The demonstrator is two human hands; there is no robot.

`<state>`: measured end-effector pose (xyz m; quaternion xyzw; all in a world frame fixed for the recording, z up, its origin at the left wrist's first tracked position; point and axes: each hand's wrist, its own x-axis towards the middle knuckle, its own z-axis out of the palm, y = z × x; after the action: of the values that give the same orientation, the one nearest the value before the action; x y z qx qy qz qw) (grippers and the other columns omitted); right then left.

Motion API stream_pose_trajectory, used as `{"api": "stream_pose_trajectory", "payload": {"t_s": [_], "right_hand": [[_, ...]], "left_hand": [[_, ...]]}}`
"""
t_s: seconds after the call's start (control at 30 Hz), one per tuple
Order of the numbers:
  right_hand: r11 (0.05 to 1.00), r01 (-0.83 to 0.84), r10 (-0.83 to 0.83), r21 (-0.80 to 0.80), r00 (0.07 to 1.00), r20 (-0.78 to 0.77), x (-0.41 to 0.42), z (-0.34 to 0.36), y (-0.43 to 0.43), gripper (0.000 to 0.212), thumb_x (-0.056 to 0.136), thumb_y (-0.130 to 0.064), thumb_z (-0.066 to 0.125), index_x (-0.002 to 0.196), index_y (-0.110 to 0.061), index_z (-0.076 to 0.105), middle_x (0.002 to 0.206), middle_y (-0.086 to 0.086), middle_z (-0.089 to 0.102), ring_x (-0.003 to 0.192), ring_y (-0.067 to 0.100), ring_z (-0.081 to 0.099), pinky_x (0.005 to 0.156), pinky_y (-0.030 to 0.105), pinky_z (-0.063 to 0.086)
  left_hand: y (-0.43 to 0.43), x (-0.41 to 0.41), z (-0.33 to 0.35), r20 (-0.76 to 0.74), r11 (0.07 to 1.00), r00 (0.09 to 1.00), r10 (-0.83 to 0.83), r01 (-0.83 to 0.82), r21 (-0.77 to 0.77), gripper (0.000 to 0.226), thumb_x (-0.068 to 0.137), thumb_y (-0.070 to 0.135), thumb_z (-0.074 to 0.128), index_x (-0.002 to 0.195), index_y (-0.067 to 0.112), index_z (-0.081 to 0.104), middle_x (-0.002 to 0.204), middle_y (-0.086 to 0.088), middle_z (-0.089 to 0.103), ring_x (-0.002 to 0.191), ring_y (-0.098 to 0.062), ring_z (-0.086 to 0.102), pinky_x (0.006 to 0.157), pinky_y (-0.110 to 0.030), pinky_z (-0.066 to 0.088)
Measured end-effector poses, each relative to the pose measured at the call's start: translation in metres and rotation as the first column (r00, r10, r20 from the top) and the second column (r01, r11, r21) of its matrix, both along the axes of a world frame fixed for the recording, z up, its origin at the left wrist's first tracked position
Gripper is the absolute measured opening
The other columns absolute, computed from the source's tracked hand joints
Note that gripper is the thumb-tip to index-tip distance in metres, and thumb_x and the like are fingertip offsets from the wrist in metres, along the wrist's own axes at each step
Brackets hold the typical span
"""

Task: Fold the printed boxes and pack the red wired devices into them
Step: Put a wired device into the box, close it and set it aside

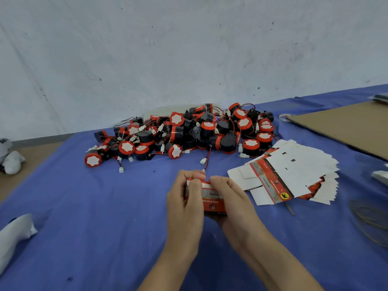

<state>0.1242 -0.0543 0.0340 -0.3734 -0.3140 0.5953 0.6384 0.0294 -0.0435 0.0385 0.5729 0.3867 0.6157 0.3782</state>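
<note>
- A person's left hand (pixel 184 199) and right hand (pixel 234 203) gripped a small red printed cardboard box (pixel 213 204) just above the blue cloth-covered tabletop (pixel 105 206), fingers (pixel 198 175) curled over its top edge.
- A heap of red-and-black round wired devices (pixel 182 133) lay behind it.
- Flat white-and-red printed box blanks (pixel 294 175) were fanned out at right.

the left hand (pixel 184 198) and right hand (pixel 233 198) meet side by side, fingers curled round a box (pixel 212 201), fingertips close together at its twelve o'clock edge. the bare left forearm enters from six o'clock, the right from five o'clock.
</note>
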Motion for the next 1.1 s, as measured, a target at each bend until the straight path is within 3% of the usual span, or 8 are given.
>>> {"api": "stream_pose_trajectory", "payload": {"t_s": [0.17, 0.3, 0.4, 0.53, 0.6, 0.73, 1.0, 1.1], "right_hand": [[0.999, 0.020, -0.025, 0.047, 0.994, 0.107, 0.010, 0.005, -0.001, 0.014, 0.094, -0.034, 0.063, 0.089, -0.021, 0.068, 0.085, 0.002, 0.073, 0.075, 0.012, 0.070, 0.066, 0.030, 0.057], [0.997, 0.004, -0.020, 0.078, 0.976, 0.216, 0.009, 0.005, -0.004, 0.024, 0.094, -0.048, 0.060, 0.093, -0.026, 0.069, 0.097, 0.008, 0.074, 0.083, 0.021, 0.072, 0.073, 0.046, 0.062], [0.994, 0.017, -0.044, 0.104, 0.964, 0.262, 0.005, 0.007, -0.003, 0.031, 0.089, -0.056, 0.060, 0.097, -0.027, 0.069, 0.097, 0.005, 0.073, 0.083, 0.018, 0.073, 0.068, 0.037, 0.061], [0.987, 0.012, -0.055, 0.161, 0.963, 0.265, 0.004, 0.007, -0.004, 0.037, 0.072, -0.057, 0.072, 0.096, -0.030, 0.067, 0.100, 0.003, 0.074, 0.095, 0.019, 0.072, 0.084, 0.039, 0.058], [0.985, 0.024, -0.066, 0.170, 0.968, 0.243, 0.005, 0.007, -0.005, 0.038, 0.069, -0.055, 0.074, 0.094, -0.028, 0.068, 0.100, 0.004, 0.074, 0.096, 0.021, 0.072, 0.085, 0.039, 0.056], [0.985, 0.019, -0.053, 0.169, 0.978, 0.200, 0.007, 0.006, -0.008, 0.042, 0.072, -0.053, 0.073, 0.098, -0.020, 0.068, 0.100, 0.010, 0.075, 0.096, 0.025, 0.072, 0.081, 0.037, 0.055], [0.972, 0.034, -0.090, 0.231, 0.967, 0.239, 0.006, 0.008, -0.009, 0.035, 0.078, -0.055, 0.069, 0.088, -0.022, 0.065, 0.090, 0.007, 0.074, 0.089, 0.022, 0.072, 0.083, 0.040, 0.056], [0.965, 0.083, -0.152, 0.250, 0.950, 0.272, 0.002, 0.009, -0.010, 0.042, 0.080, -0.058, 0.065, 0.084, -0.016, 0.062, 0.083, 0.005, 0.073, 0.080, 0.017, 0.071, 0.076, 0.033, 0.058]], "left_hand": [[0.001, -0.009, 0.005, -0.157, 0.994, 0.982, -0.105, 0.108, 0.009, 0.021, 0.101, 0.026, 0.046, 0.097, 0.036, 0.065, 0.097, 0.015, 0.068, 0.088, -0.003, 0.066, 0.070, -0.017, 0.054], [-0.002, -0.013, 0.002, -0.304, 0.993, 0.952, -0.041, 0.073, 0.093, 0.024, 0.089, 0.049, 0.042, 0.111, 0.044, 0.052, 0.107, 0.015, 0.060, 0.099, -0.012, 0.064, 0.074, -0.029, 0.057], [-0.006, -0.010, 0.002, -0.266, 0.990, 0.964, 0.032, 0.007, 0.142, 0.024, 0.088, 0.051, 0.040, 0.109, 0.045, 0.050, 0.103, 0.013, 0.061, 0.094, -0.013, 0.064, 0.068, -0.026, 0.056], [-0.009, -0.004, 0.002, -0.116, 0.995, 0.993, 0.001, 0.011, 0.102, 0.017, 0.095, 0.039, 0.041, 0.104, 0.038, 0.055, 0.098, 0.013, 0.065, 0.091, -0.012, 0.067, 0.066, -0.018, 0.053], [-0.011, -0.001, 0.002, -0.083, 0.997, 0.996, -0.008, 0.015, 0.081, 0.015, 0.096, 0.035, 0.042, 0.101, 0.038, 0.056, 0.097, 0.015, 0.066, 0.089, -0.009, 0.068, 0.066, -0.018, 0.054], [-0.012, 0.000, 0.005, -0.060, 0.997, 0.998, -0.026, 0.030, 0.065, 0.014, 0.093, 0.030, 0.045, 0.096, 0.036, 0.057, 0.093, 0.015, 0.068, 0.083, -0.004, 0.068, 0.061, -0.013, 0.051], [-0.011, -0.001, 0.010, -0.076, 0.997, 0.997, -0.012, 0.018, 0.073, 0.012, 0.094, 0.030, 0.050, 0.087, 0.033, 0.059, 0.086, 0.011, 0.067, 0.076, -0.004, 0.066, 0.061, -0.014, 0.051], [-0.011, 0.001, 0.009, -0.092, 0.996, 0.996, -0.009, 0.017, 0.083, 0.013, 0.096, 0.035, 0.050, 0.088, 0.030, 0.059, 0.085, 0.010, 0.068, 0.077, -0.007, 0.067, 0.061, -0.014, 0.051]]}}
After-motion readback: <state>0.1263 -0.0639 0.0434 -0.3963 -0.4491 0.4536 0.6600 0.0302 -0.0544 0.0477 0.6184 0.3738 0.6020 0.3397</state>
